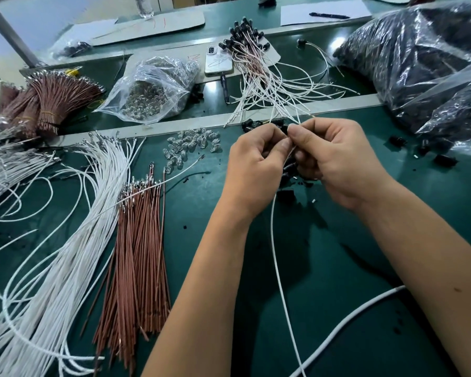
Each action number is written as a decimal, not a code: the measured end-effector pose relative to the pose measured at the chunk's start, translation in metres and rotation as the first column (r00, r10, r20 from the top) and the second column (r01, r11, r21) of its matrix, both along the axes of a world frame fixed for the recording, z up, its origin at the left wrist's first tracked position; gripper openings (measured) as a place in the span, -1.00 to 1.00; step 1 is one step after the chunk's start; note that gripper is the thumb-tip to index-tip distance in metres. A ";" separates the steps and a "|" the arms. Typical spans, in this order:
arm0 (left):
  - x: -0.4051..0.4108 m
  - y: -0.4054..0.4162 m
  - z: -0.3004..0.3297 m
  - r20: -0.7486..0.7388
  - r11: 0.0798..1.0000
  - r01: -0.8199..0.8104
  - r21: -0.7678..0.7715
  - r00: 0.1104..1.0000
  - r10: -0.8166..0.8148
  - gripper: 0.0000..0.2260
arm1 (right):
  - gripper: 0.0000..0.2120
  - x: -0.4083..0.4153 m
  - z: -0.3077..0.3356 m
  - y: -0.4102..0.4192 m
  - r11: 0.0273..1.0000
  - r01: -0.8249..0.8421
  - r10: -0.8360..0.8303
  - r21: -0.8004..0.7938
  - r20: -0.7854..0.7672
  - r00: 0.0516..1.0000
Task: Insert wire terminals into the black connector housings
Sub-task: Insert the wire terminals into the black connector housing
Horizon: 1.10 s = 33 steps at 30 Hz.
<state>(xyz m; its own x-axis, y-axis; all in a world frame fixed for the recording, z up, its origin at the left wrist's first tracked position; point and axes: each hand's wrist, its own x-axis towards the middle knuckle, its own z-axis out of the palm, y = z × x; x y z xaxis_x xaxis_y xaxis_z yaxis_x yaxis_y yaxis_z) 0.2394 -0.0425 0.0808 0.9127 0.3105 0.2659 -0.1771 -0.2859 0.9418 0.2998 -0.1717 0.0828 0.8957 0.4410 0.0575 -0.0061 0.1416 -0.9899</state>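
A thick white cable [346,322] crosses the near part of the green desk [324,268]. One thin white wire [279,268] rises from the near edge between the two forearms and goes up into the hands. The left hand [252,170] and the right hand [337,164] meet above the desk, their fingertips touching. The fingers [284,144] of both hands are curled narrow and pinch the top end of this wire between thumb and forefinger. The right hand seems also to hold a small black connector housing [290,168] under its fingers, but it is mostly hidden. Loose black housings [443,160] lie on the desk just right of the hands.

To the left lie a bundle of white wires [74,240] and, beside it, a bundle of brown wires [139,254]. Beyond them is a heap of small clear bulbs [191,144]. Farther away lie finished wires with black housings [250,50], a phone [218,61], a clear bag of bulbs [155,88] and big bags of black parts [419,55].
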 end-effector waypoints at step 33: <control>-0.006 -0.001 0.002 0.082 0.954 0.193 -0.228 0.981 -0.178 -0.79 | -0.73 0.003 0.003 -0.006 0.999 0.000 -0.011 0.054 0.198 0.980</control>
<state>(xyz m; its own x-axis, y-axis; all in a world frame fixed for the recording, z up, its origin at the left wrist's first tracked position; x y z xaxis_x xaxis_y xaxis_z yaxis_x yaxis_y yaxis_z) 0.2333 -0.0434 0.0832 0.9448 0.1971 0.2617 -0.2638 -0.0159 0.9645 0.3028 -0.1774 0.0859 0.8665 0.4274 0.2577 0.1907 0.1938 -0.9623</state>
